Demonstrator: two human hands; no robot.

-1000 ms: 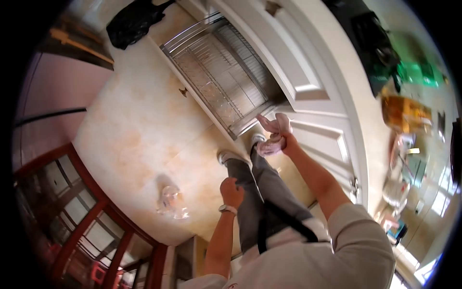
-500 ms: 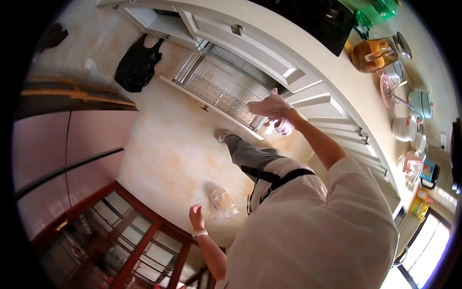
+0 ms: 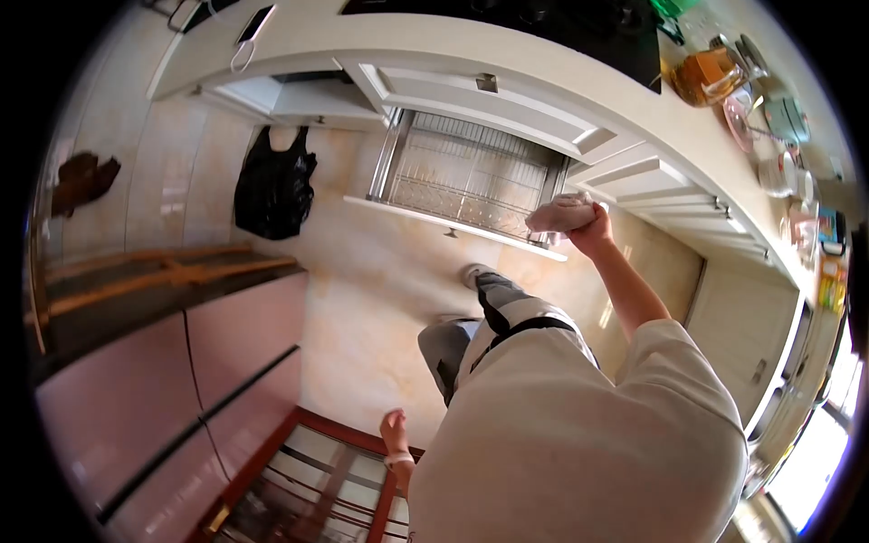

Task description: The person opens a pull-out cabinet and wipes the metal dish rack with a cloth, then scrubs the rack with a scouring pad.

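My right hand (image 3: pixel 593 233) is closed around a bunched pale pink cloth (image 3: pixel 563 214). The cloth hangs over the right front corner of a pulled-out wire-rack drawer (image 3: pixel 453 172); whether it touches the drawer I cannot tell. Several wire bars and a white front panel (image 3: pixel 471 229) make up the drawer. Low on the left side of my body, my left hand (image 3: pixel 395 431) hangs with loosely bent fingers and holds nothing. It is nearest to a red-framed glass cabinet (image 3: pixel 312 425).
A black plastic bag (image 3: pixel 274 185) stands on the tiled floor left of the drawer. A pink refrigerator (image 3: pixel 244 335) is at the lower left. Along the counter (image 3: pixel 579 81) are a black cooktop (image 3: pixel 543 23), an amber jug (image 3: pixel 704 77) and a mint-green container (image 3: pixel 786 120).
My view has turned, and I stand nearer the glass cabinet. My right hand has lifted the cloth slightly away from the drawer corner. The clear plastic bag on the floor is out of sight.
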